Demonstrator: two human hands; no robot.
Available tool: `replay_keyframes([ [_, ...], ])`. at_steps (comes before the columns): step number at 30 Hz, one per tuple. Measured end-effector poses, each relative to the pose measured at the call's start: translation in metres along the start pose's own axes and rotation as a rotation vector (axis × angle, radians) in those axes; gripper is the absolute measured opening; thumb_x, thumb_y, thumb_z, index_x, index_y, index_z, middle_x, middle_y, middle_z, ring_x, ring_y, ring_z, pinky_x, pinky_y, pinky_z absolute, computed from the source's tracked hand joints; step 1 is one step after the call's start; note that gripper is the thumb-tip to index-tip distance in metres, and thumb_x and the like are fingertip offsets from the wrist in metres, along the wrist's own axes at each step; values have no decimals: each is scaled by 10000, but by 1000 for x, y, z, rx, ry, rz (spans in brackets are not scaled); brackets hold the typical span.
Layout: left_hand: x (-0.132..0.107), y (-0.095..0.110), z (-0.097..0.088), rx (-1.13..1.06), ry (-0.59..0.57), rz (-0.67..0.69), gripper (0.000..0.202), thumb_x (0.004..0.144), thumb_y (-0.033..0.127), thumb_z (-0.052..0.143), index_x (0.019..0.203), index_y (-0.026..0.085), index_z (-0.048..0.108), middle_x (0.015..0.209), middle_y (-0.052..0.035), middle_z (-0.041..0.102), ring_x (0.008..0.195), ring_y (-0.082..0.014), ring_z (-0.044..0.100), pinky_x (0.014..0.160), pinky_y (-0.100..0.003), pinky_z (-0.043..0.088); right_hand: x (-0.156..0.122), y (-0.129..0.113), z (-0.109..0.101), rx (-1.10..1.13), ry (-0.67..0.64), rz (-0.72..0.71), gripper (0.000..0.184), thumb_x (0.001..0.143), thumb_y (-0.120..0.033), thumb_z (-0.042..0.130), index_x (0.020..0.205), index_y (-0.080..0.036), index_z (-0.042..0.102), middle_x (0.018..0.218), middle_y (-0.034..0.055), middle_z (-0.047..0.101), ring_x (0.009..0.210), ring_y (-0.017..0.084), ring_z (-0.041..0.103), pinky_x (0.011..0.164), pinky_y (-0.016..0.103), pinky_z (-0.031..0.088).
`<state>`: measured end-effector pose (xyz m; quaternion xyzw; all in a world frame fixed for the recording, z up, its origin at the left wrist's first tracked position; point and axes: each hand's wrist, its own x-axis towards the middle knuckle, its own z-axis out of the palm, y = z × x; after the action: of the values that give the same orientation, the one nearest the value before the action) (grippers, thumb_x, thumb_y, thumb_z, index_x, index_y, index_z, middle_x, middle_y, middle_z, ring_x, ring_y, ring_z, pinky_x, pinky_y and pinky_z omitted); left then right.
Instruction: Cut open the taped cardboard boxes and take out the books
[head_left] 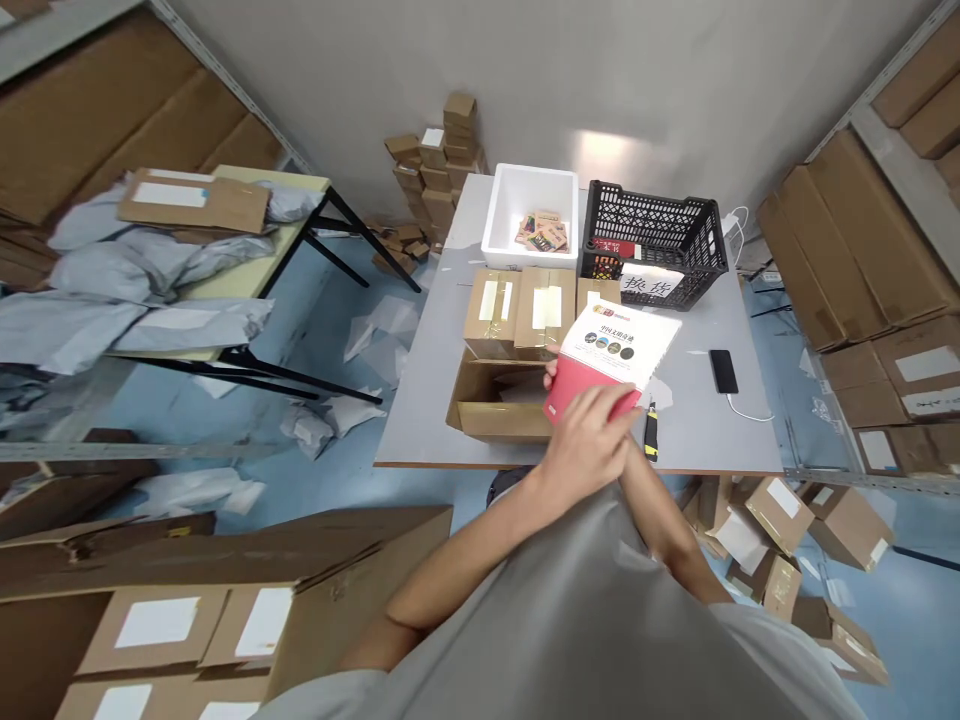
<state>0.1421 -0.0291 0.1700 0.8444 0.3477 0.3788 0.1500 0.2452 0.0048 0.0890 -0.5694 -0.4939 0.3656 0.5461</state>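
Observation:
A book [592, 355] with a white and red cover and four small round pictures is held tilted above the table's front part. My left hand [589, 435] lies over its lower right part, fingers closed on the red edge. Mostly hidden beneath the book, my right hand [551, 372] shows only fingertips curled round the left edge. Just left of the book, an open cardboard box [502, 420] stands with pale paper inside. A yellow and black utility knife [651, 432] lies to the right, close to the hands.
Closed cartons [544, 305] stand behind the open box. Farther back are a white foam box [529, 250] holding small packs and a black plastic crate [652, 240]. A phone [724, 371] lies at right on its cable. Grey parcels [150, 270] cover a side table.

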Motion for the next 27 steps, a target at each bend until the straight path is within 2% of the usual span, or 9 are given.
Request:
replay_keyframes([
  [3,-1,9,32,137,-177,-27,434,918,20,636,1293,142,818,1524,-224,733,1285,-378,700,963,-525,615,-34,-5,-14,-212,95,30,374,1065,-476,651,1308,-272,849,1535,252,723,1405,450,707,984,654,666],
  [7,-10,6,44,132,-190,-51,456,915,26,642,1323,143,809,1580,-228,696,1322,-389,670,967,-530,591,-63,-16,-32,-290,100,64,465,1121,-507,566,1443,-258,790,1618,242,672,1387,443,729,987,645,688],
  [10,-15,6,37,34,-121,-60,485,937,27,609,1355,179,804,1612,-208,677,1296,-373,671,988,-540,600,-69,-20,-37,-189,91,20,455,1111,-541,576,1450,-326,792,1621,179,688,1324,404,770,889,579,725],
  [12,-15,8,28,-55,-50,-60,490,956,23,589,1355,206,808,1611,-190,680,1299,-357,679,1018,-546,616,-60,-16,-34,-134,70,12,401,1096,-560,605,1379,-376,822,1586,138,722,1283,378,791,817,528,732],
  [16,-4,2,1,-216,140,-108,471,993,23,557,1310,243,828,1590,-148,696,1403,-324,682,1162,-568,609,-8,3,-16,90,-115,58,333,1093,-587,644,1117,-340,866,1329,139,848,1110,278,840,690,357,684],
  [19,6,-26,-19,-359,224,-276,499,1014,75,554,1396,284,797,1624,-106,675,1441,-303,688,1217,-553,606,32,20,-9,233,-196,90,507,1107,-637,547,1031,-222,829,1100,136,870,972,199,850,763,278,667],
  [22,10,-71,-27,-505,288,-465,613,987,144,621,1581,289,665,1624,-112,682,1412,-292,717,1190,-491,635,49,25,-21,329,-96,131,573,950,-755,706,1111,-214,800,1130,124,875,995,222,841,883,334,703],
  [24,8,-101,-23,-541,313,-567,611,974,198,676,1582,248,648,1542,-138,736,1401,-296,725,1203,-479,626,49,18,-35,355,-6,152,609,886,-763,789,1169,-224,811,1194,124,870,1078,254,825,974,391,702],
  [27,7,-131,-8,-629,305,-734,508,996,346,725,1480,193,695,1462,-169,779,1371,-316,748,1185,-502,627,43,-9,-48,259,72,76,567,960,-692,776,1242,-205,846,1204,121,848,1138,272,785,1025,418,675],
])
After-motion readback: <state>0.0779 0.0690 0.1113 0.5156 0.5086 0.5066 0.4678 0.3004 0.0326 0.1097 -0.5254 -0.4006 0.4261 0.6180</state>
